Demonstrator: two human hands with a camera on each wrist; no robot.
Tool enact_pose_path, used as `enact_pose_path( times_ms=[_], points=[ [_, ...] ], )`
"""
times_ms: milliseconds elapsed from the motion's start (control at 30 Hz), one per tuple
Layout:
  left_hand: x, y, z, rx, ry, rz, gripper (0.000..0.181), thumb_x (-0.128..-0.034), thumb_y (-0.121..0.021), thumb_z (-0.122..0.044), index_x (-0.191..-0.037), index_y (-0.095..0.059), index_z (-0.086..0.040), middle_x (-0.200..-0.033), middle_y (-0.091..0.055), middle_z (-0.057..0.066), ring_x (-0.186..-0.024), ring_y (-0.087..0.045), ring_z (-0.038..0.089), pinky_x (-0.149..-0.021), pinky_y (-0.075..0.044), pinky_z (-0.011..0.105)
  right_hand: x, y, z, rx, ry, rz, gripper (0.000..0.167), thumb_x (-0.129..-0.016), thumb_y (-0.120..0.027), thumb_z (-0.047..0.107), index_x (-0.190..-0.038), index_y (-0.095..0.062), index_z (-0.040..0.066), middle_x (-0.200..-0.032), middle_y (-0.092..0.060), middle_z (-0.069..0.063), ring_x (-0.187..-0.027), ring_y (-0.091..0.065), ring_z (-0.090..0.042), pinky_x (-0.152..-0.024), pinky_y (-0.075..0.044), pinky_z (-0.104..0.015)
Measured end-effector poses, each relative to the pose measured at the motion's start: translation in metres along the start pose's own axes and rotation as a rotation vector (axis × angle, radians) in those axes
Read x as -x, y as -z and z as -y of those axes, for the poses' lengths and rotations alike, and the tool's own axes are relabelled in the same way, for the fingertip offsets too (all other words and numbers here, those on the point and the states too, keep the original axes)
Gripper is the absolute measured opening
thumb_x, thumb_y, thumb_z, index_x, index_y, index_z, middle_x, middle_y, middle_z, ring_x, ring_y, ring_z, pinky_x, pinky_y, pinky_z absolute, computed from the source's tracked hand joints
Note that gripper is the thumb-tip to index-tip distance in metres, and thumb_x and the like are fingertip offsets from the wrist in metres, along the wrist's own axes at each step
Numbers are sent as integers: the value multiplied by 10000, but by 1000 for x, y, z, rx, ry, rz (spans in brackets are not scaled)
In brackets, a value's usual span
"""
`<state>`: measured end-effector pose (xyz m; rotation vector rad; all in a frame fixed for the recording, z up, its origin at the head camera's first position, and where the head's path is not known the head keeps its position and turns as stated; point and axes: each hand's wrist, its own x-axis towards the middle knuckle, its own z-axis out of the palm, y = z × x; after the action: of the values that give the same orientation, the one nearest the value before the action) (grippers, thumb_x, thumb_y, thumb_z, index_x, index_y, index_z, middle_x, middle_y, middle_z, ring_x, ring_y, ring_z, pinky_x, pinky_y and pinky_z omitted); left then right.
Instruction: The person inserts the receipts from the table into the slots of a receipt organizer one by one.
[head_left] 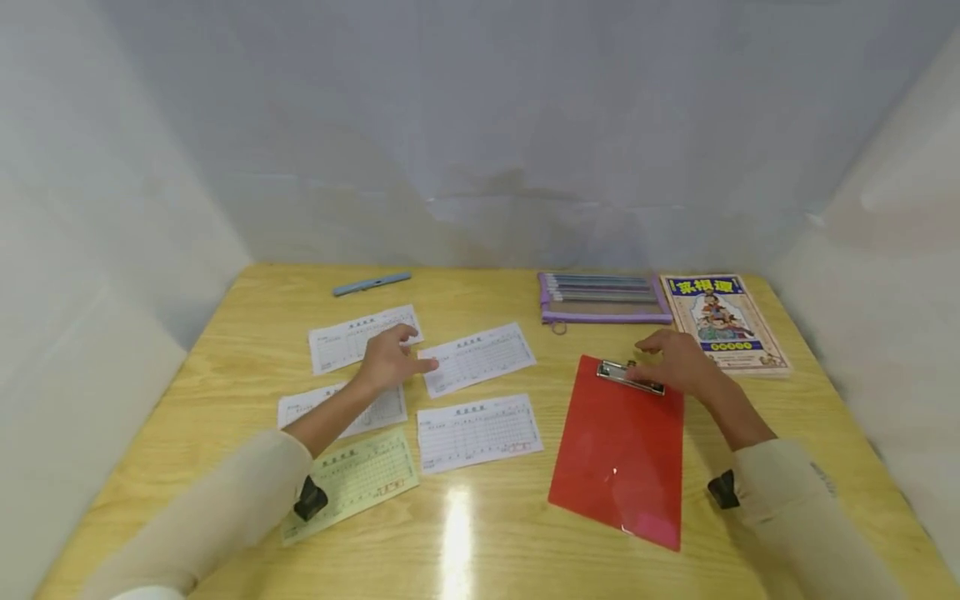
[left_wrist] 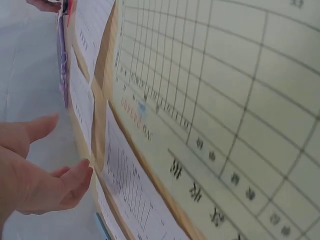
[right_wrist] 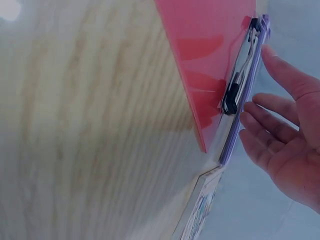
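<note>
The red, glossy clipboard (head_left: 617, 458) lies flat, its silver clip (head_left: 613, 373) at the far end. Four white slips (head_left: 480, 435), printed with ruled grids, lie flat left of the clipboard, two nearer to it, two farther. The yellow slip (head_left: 369, 479), likewise ruled, lies well left of the clipboard's near end.

Red on the clipboard (head_left: 615, 462) between four and five o'clock, silver on its clip (head_left: 611, 372); purple trim round the pencil case (head_left: 603, 318) at three; dark ruled grids on white slips (head_left: 480, 433) from six to nine, also on a pale yellow slip (head_left: 367, 477) at seven; light blue on the pen (head_left: 372, 284) at nine
</note>
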<state>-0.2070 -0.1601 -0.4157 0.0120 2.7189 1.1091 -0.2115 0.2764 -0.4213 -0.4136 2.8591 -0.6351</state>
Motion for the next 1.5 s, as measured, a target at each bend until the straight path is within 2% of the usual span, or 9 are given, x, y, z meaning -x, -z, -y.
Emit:
enact_pose_path(
  times_ms=[200,333,433,567,800,967,1167,1367,1500],
  points=[
    [0,-12,-3,-100,-19,8,616,-739,-808,-203,-1227,-531,51,-1043,-599,219,-886,-566,298,-758,-499,384,-2,-6,5,121,105,10,395,-809,-737,315,-1056,-704,8,-1039,-657,-174,-949,-602,-325,-803,-509,-461],
    [-2,-19,-5,-128,-24,1,566,-689,-834,-151,-1148,-566,44,-1101,-563,229,-979,-527,319,-859,-471,407,-1,-10,5,192,157,-19,334,-793,-753,286,-994,-725,20,-942,-677,-126,-864,-614,-273,-749,-515,-426],
    [-3,-23,-6,-135,-38,-14,474,-660,-838,-95,-1054,-607,34,-1078,-601,221,-975,-545,323,-868,-472,405,1,-13,4,163,156,-41,317,-795,-753,253,-995,-725,8,-937,-689,-130,-858,-624,-272,-750,-522,-430],
    [-3,-26,-7,-131,-56,-35,327,-664,-817,-39,-943,-653,7,-888,-646,146,-774,-569,234,-692,-477,303,2,-15,3,127,147,-48,291,-810,-738,236,-992,-725,9,-938,-691,-134,-846,-621,-263,-753,-526,-436],
    [-2,-28,-6,-53,-104,-85,208,-750,-729,13,-941,-646,20,-750,-582,100,-638,-500,162,-562,-413,237,2,-18,4,122,129,-66,230,-807,-742,239,-931,-722,46,-889,-682,-91,-794,-602,-210,-713,-525,-393],
    [-2,-26,-5,-28,-104,-82,188,-792,-697,-7,-977,-660,9,-821,-636,135,-683,-564,193,-581,-453,247,2,-19,5,110,86,-59,255,-803,-747,229,-965,-719,35,-859,-690,-76,-755,-590,-182,-688,-520,-370],
    [-1,-21,-7,33,-117,-60,229,-850,-651,-28,-1076,-652,7,-1166,-640,194,-1026,-649,318,-726,-555,326,1,-20,8,121,101,-49,275,-812,-738,216,-1000,-711,18,-915,-699,-109,-816,-614,-225,-754,-528,-424],
    [-3,-17,-13,98,-117,-69,285,-864,-645,-49,-1148,-637,-27,-1212,-631,162,-1044,-648,309,-721,-561,337,-1,-21,11,153,143,-60,243,-812,-737,213,-969,-721,28,-890,-694,-91,-795,-606,-211,-764,-521,-418],
    [-3,-14,-20,137,-154,-76,301,-882,-634,-72,-1183,-633,-56,-1246,-615,132,-1041,-639,293,-708,-556,316,-2,-21,13,164,166,-66,211,-817,-730,191,-950,-715,28,-876,-681,-88,-783,-596,-208,-766,-517,-420]
  ],
)
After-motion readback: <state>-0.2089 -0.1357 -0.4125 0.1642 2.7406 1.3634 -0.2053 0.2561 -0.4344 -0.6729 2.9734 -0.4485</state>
